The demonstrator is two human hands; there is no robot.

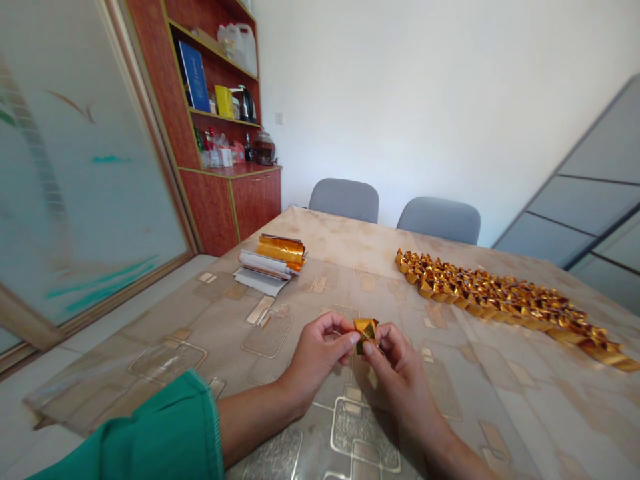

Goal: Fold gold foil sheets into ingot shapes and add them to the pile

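Note:
Between my two hands, above the table, is a small piece of folded gold foil paper (366, 328). My left hand (325, 350) pinches its left side between thumb and fingers. On its right side my right hand (397, 363) grips it, the thumb pressed against the front. The curled fingers hide part of the paper. A stack of gold and white foil sheets (281, 252), curled at the edges, lies beyond my left hand. To the right, rows of folded gold paper pieces (480, 293) stand packed close together.
A patterned tablecloth under a clear cover drapes the table (200, 340). Two grey chairs (344, 199) stand at its far side. At the back left is a red-brown cabinet (210, 200) with bottles and a kettle (245, 103) on its shelves. A frosted sliding door (90, 167) is on the left.

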